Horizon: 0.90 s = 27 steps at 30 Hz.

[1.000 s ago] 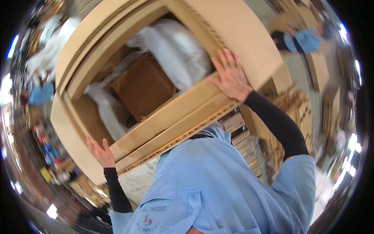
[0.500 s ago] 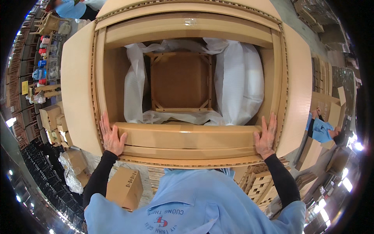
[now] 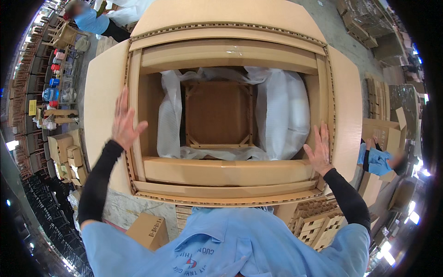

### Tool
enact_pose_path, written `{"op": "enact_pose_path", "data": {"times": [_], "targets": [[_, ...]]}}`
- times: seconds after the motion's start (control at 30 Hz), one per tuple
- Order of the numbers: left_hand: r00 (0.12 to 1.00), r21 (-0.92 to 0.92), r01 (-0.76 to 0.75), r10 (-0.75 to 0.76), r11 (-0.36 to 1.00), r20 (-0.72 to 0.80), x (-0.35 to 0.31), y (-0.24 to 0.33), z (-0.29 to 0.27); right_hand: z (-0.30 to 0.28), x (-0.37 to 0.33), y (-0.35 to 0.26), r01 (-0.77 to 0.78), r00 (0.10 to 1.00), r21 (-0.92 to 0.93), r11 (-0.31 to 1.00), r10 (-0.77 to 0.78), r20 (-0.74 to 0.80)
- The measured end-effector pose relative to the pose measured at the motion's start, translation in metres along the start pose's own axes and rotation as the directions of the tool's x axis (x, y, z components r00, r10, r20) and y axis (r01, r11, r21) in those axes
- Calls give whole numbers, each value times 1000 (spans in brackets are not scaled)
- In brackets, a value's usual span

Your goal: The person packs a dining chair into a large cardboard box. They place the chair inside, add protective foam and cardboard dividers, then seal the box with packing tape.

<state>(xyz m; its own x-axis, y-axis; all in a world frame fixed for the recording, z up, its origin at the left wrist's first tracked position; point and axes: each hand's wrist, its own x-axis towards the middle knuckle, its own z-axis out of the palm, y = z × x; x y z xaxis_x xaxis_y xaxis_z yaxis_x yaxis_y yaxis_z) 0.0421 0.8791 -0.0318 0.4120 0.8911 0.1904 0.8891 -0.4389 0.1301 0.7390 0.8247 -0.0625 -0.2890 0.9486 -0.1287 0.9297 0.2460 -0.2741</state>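
Observation:
A large cardboard carton point(image 3: 110, 87) with its flaps folded out stands before me. Long brown cardboard padding pieces lie along its inner walls, the near one point(image 3: 226, 171) and the far one point(image 3: 230, 56) each with clear tape. Deeper down sits a square wooden frame point(image 3: 219, 113) with corner braces, bordered by white foam sheet point(image 3: 284, 111). My left hand point(image 3: 125, 124), fingers spread, is at the left rim; whether it touches the cardboard I cannot tell. At the near right corner my right hand point(image 3: 319, 150) lies along the inner right edge, fingers stretched out and holding nothing.
A closed carton point(image 3: 148, 231) stands on the floor at lower left. Stacked slotted wooden pieces point(image 3: 318, 224) are at lower right. One co-worker point(image 3: 90, 21) is at the far left, another point(image 3: 378, 159) by an open carton on the right. Small boxes point(image 3: 64, 150) are piled at left.
My left hand has lifted off the near left corner and moved forward along the left side. My right hand has shifted slightly forward. The carton appears lower in view.

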Motion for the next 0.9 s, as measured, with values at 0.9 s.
{"op": "enact_pose_path", "data": {"times": [0.9], "targets": [[986,187,73,-100,980,135,140,-102,86,26,-10,-3,25,993,-55,998,-31,-111]]}}
